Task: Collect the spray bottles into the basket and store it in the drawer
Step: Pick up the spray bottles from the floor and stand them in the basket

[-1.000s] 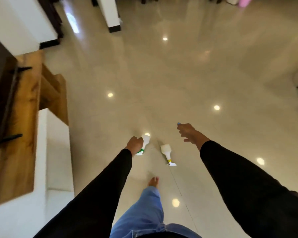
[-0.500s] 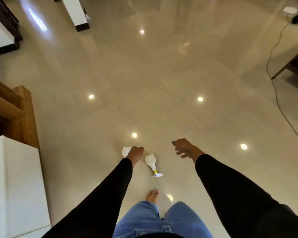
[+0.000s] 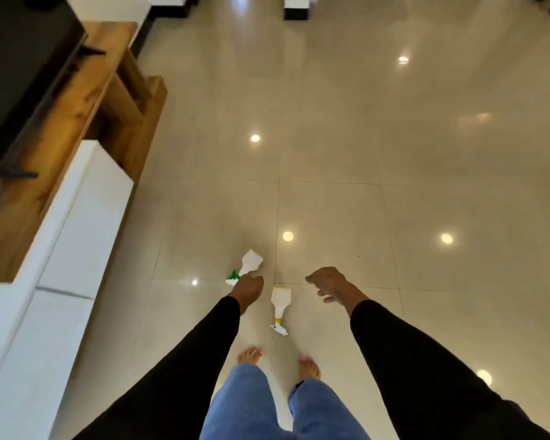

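1. Left hand (image 3: 247, 289) first: its fingers were curled down around the neck of the green-trigger spray bottle (image 3: 250, 263), gripping it. The white body poked out past the knuckles, and the green trigger showed on the hand's left side.
2. Right hand (image 3: 332, 284) was free, fingers loosely spread and holding nothing, out over the floor (image 3: 394, 154).
3. Between the two hands, the yellow-collared spray bottle (image 3: 280, 304) lay on the tiles, its base pointing away from the person and its nozzle toward the bare feet (image 3: 251, 355). It sat just beside the left hand and was touched by neither.
4. Both arms reached forward in black sleeves (image 3: 410, 360), with blue jeans (image 3: 251, 404) below.
5. Further out on the left stood a white cabinet (image 3: 61, 265) against a wooden unit (image 3: 77, 106), with a dark screen (image 3: 19, 58) on top.
6. Glossy beige tiles threw back round ceiling lights.
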